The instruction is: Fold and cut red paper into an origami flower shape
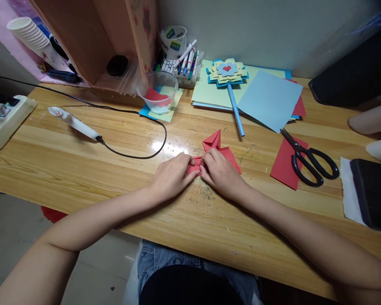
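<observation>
Between my two hands is a small piece of folded red paper (194, 166), close to the table's surface. The fingers and thumb of my left hand (171, 177) pinch its left side. My right hand (222, 173) pinches its right side, fingertips bent together. Beyond my right hand lies more folded red paper (212, 141), with a pointed tip and creased faces. Another red flap (231, 158) shows to the right of that hand's knuckles. My hand hides whether these red parts join the piece I hold.
Black-handled scissors (305, 153) rest on a red sheet (282, 163) at right. Behind are a paper flower (227, 70) on a blue stem, a light blue sheet (269, 99), a clear tub (158, 95) and markers (187, 61). A corded white glue gun (76, 123) lies left.
</observation>
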The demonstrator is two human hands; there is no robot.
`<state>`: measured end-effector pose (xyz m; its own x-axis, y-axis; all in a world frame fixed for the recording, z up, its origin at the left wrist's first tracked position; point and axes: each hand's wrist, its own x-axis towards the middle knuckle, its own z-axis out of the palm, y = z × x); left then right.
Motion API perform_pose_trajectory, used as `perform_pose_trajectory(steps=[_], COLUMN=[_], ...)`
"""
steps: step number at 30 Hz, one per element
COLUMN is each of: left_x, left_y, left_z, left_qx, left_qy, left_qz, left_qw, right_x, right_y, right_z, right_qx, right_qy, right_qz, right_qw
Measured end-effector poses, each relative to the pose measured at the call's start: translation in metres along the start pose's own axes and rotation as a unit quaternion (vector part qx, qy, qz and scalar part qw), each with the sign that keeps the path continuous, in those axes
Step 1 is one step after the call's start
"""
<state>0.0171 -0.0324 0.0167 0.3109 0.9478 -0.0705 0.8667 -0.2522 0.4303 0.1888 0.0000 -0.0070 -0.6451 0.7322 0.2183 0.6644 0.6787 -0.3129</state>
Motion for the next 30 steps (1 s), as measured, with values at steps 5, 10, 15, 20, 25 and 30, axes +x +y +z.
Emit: perform_pose_trajectory(steps=[5,10,15,20,25,30], left_x=[-0.0004,0.0002,-0.0002,-0.0008,-0.0009,-0.0003], left_y=[0.0010,0.0010,0.0006,0.0003,0.0012,0.0014], left_z=[-0.0004,-0.0008,-0.0010,-0.0007,-0.0023,-0.0031], left_qx=[0.008,0.010,0.016,0.020,0.018,0.015], left_qy=[0.001,0.002,0.005,0.004,0.000,-0.006], left_qz=[-0.001,0.009,0.020,0.022,0.023,0.025], left_qw=[1.000,1.000,1.000,1.000,1.000,1.000], right_x=[-0.0003,-0.0002,-0.0006,-0.0002,0.0000,-0.0003], right_y=[0.0001,0.0001,-0.0004,-0.0013,-0.0013,-0.0009], right_z=[0.0006,0.0010,0.0015,0.0018,0.0003,0.0017], right_qx=[-0.001,0.006,-0.014,-0.009,0.000,0.019], right_qy=[0.002,0.004,-0.001,0.002,-0.007,-0.008], right_qz=[-0.003,0.002,0.008,0.017,0.022,0.024], right_qw=[1.000,1.000,1.000,1.000,1.000,0.999])
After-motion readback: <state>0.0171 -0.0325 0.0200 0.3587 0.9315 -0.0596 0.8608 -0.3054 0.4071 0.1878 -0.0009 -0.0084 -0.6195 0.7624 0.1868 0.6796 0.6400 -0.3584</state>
